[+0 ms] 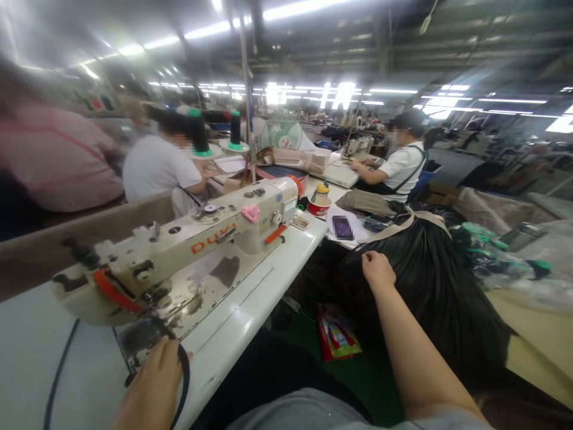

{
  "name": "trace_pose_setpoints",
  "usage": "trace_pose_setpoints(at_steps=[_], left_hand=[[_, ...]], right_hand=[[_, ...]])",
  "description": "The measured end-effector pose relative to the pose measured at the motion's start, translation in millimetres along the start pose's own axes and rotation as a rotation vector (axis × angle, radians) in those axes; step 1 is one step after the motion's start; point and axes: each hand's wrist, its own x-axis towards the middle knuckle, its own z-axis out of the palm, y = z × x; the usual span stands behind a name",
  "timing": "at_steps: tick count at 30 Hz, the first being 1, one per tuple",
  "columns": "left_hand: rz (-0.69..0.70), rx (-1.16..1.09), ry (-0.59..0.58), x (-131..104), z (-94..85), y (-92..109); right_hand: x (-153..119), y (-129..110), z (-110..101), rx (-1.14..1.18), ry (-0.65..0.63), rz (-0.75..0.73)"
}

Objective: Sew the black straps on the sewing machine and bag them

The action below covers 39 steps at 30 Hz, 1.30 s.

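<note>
My left hand (154,382) is at the needle end of a white sewing machine (215,227), its fingers closed on a black strip (182,382). The strip curves from under the presser foot area round the right side of the hand; where the fingertips press is partly hidden. Another length of black strip (60,370) hangs over the table's left part. To the right, my right hand (378,272) is closed in a pinch at the edge of a large bundle of black strips (439,280). A beige band (398,226) lies across the top of that bundle.
The white machine table (250,310) runs diagonally. A red bowl (319,206), a phone (342,228) and folded fabric (367,202) lie beyond it. A red-and-yellow packet (338,334) lies below on the green floor. Co-workers sit left and ahead; plastic bags (514,275) lie right.
</note>
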Motion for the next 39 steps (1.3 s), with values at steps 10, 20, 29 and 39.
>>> trace_pose_setpoints(at_steps=[10,20,29,39], left_hand=[[-0.077,-0.104,-0.057,5,8.7,-12],[-0.093,-0.127,-0.011,11,8.4,-6],[-0.1,-0.133,0.007,16,7.8,-5],[-0.017,0.02,0.058,10,21.3,-7]], right_hand=[[44,15,-32,-0.244,0.08,0.287],[63,11,-26,-0.11,0.041,0.408],[62,23,-29,0.406,-0.018,0.426],[-69,22,86,0.76,-0.468,0.373]])
